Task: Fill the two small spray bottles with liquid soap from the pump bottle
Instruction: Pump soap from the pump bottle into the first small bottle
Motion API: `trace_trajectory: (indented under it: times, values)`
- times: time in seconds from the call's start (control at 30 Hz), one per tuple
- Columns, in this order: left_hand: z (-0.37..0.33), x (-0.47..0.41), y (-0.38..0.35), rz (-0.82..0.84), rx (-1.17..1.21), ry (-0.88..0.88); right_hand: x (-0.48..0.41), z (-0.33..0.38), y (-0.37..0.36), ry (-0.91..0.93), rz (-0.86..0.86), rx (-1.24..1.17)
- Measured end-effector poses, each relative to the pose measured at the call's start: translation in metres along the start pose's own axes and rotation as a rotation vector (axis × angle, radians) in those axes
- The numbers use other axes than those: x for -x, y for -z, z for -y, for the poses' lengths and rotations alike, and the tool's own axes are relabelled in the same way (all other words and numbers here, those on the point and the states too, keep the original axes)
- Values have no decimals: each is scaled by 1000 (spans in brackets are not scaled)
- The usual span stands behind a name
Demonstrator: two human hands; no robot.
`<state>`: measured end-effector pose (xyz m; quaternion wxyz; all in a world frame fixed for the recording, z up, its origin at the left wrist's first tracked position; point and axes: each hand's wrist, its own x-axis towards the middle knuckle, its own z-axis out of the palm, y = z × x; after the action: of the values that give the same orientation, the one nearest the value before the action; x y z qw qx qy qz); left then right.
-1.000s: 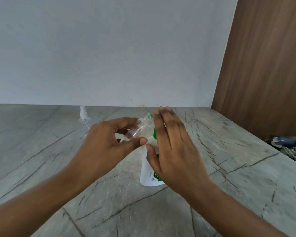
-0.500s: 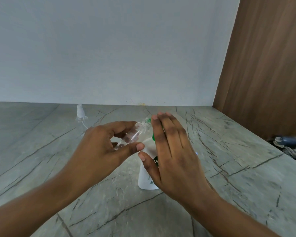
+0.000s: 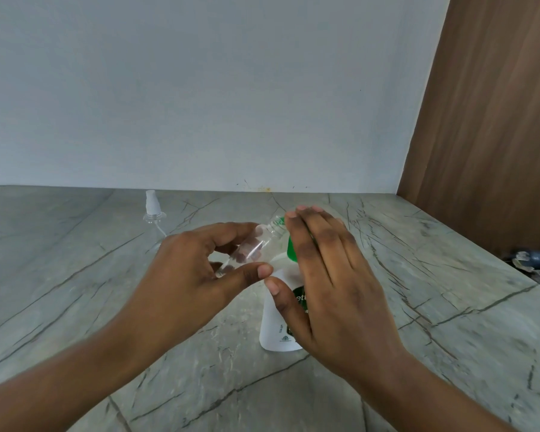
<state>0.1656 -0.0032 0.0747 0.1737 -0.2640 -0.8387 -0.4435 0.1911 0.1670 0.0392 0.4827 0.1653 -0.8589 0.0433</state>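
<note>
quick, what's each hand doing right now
Left hand: holding the small clear bottle.
Right hand: open, fingers flat over the green pump.

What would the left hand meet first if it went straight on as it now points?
Probably the green pump head under the right hand; the small spray bottle that the left hand holds would touch it first, though depth is unclear.

spray bottle (image 3: 256, 244) left of pump bottle (image 3: 276, 325)

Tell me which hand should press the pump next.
Right. The right hand lies flat over the green pump head of the pump bottle, while the left hand grips the tilted small spray bottle, neck toward the pump.
</note>
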Motion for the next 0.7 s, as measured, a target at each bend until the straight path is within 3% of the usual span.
trace_trajectory:
  times: [0.7]
  values:
    - [-3,1,-3,-34,8,-27,-3,2,-5,-54,-48,-85]
